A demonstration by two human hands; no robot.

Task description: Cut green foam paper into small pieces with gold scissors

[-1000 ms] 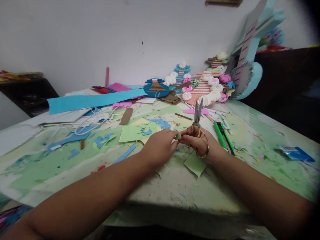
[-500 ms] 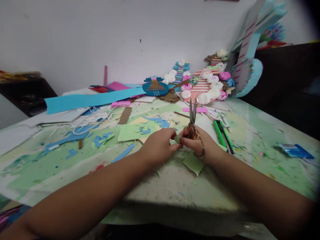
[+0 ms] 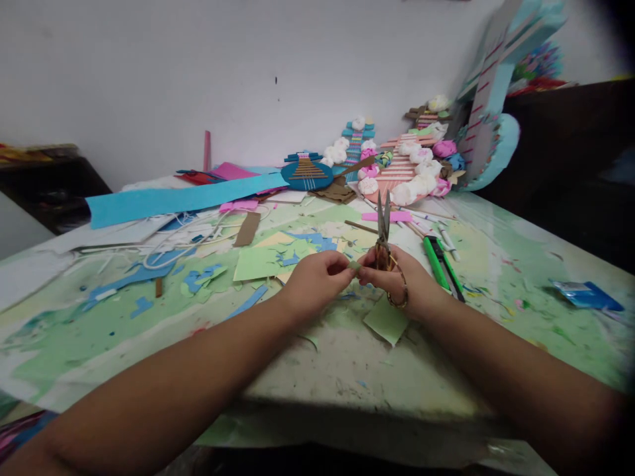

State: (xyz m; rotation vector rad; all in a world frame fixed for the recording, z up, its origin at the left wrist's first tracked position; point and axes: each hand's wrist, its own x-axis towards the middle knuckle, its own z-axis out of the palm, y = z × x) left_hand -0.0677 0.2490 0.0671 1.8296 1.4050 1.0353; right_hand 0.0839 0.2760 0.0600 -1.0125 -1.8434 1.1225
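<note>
A small piece of green paper (image 3: pixel 354 266) is pinched between the fingertips of both hands above the table's near part. My left hand (image 3: pixel 320 281) is closed on its left side, thumb and forefinger meeting at the paper. My right hand (image 3: pixel 409 281) grips the paper's right side, and a pair of scissors (image 3: pixel 383 228) hangs in the same hand. The scissors' blades point up and away from me, slightly parted, and one handle loop lies over the thumb side. Beneath the right hand lies a green paper square (image 3: pixel 387 321).
A green utility knife (image 3: pixel 437 263) lies right of my right hand. Blue and green scraps cover green paper sheets (image 3: pixel 255 262) to the left. Behind are a long blue strip (image 3: pixel 188 198), a blue guitar-shaped craft (image 3: pixel 306 175), paper flowers (image 3: pixel 411 192) and a blue packet (image 3: pixel 588 295) at right.
The green piece between the fingertips now looks smaller and flatter, and my left thumb and fingers are closer together. The scissors stay in my right hand, shifted slightly.
</note>
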